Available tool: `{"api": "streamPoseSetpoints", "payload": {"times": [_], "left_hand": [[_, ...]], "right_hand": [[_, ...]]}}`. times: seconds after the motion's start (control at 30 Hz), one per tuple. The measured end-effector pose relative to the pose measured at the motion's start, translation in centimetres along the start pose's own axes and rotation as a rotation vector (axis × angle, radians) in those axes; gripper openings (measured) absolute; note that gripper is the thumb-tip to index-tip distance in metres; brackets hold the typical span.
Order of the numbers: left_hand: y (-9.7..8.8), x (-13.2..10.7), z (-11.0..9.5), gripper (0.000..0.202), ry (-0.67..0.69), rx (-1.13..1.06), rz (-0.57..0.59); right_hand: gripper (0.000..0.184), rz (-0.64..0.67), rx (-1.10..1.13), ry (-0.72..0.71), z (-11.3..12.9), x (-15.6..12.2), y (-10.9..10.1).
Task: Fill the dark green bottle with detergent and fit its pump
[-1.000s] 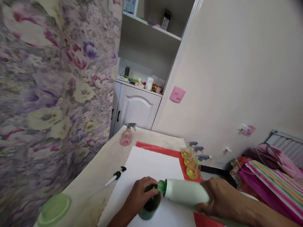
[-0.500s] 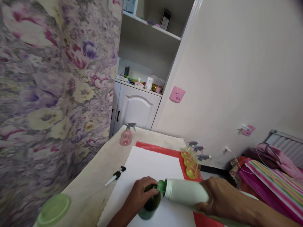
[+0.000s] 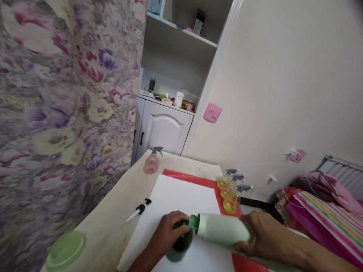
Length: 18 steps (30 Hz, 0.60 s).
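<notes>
1. Curtain (image 3: 65, 105) with a flower print fills the left side, hanging beside the table (image 3: 113, 223).
2. A green lid (image 3: 65, 249) lies flat on the table's near left corner, well apart from both hands.
3. A pump (image 3: 138, 209), black-headed with a white tube, lies on its side on the bare table, just beside the left edge of the sheet (image 3: 181, 198).
4. A pink sprayer (image 3: 151, 163) stands upright at the table's far edge, in front of the white cupboard (image 3: 163, 130).
5. The white sheet lies on a red mat (image 3: 195, 178), which shows along its far and right edges.
6. The left hand (image 3: 170, 234) is closed, its fingers curled round the top of a dark green jar (image 3: 179, 249) that stands on the sheet near its front edge.
7. A pale bottle (image 3: 224, 229) is held tipped almost onto its side, its green neck touching the jar's mouth by the left fingers. Whether anything flows from it cannot be told.
8. The right hand (image 3: 262, 234) is wrapped tight round the bottle's base end, with the thumb on top.
9. Three yellow sprayers (image 3: 229, 192) with grey heads stand in a row at the mat's right edge, just behind the bottle.
10. A pink note (image 3: 212, 112) sticks to the wall above them.
11. A striped cloth (image 3: 326, 215) lies at the far right, beyond the table.
</notes>
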<state>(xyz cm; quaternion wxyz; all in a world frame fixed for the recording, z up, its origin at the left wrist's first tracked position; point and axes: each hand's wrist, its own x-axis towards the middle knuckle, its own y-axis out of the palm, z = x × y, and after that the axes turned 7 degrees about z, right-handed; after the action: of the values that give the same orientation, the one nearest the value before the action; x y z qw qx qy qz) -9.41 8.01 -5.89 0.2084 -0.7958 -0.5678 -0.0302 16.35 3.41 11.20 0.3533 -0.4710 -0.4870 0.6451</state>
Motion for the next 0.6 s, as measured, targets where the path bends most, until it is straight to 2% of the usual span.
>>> {"api": "streamPoseSetpoints", "payload": {"times": [0.33, 0.6], "left_hand": [[-0.02, -0.03, -0.01, 0.015, -0.003, 0.007, -0.008], [-0.02, -0.02, 0.05, 0.015, 0.011, 0.014, 0.001]], "right_hand": [[0.018, -0.001, 0.038, -0.007, -0.08, -0.16, 0.2], [0.028, -0.016, -0.014, -0.023, -0.62, 0.06, 0.21]]}}
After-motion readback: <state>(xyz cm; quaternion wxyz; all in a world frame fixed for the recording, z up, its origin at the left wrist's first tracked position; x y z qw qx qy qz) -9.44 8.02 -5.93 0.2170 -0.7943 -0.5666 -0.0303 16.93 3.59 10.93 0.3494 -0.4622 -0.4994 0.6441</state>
